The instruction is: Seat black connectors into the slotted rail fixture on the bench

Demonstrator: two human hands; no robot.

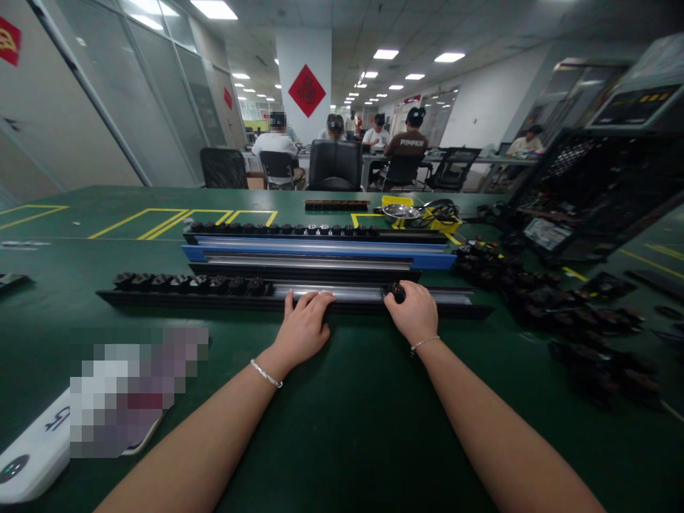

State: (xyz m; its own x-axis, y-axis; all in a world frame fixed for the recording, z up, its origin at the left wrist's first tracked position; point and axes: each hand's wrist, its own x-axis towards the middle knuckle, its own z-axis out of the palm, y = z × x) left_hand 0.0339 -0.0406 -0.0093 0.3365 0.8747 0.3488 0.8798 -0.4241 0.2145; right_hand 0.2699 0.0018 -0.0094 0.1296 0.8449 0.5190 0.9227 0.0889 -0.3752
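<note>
A long black rail (353,309) with a shiny inner channel lies crosswise in front of me. Along its left part sits a row of small dark parts (195,284). My left hand (303,329) rests its fingertips on the rail near the middle, fingers apart, gripping nothing. Farther right, my right hand (417,313) has thumb and fingers closed on a small black part (396,291), which is at the rail's channel. How firmly it sits in the channel cannot be made out, since the fingers partly cover it.
Behind lie a blue rail (320,249) and another dark-part row (278,229). Loose black parts (577,313) pile up at right, below a dark machine frame (566,192). A metal bowl (400,211) stands at the back. A white device (37,449) lies front left. Several people sit beyond.
</note>
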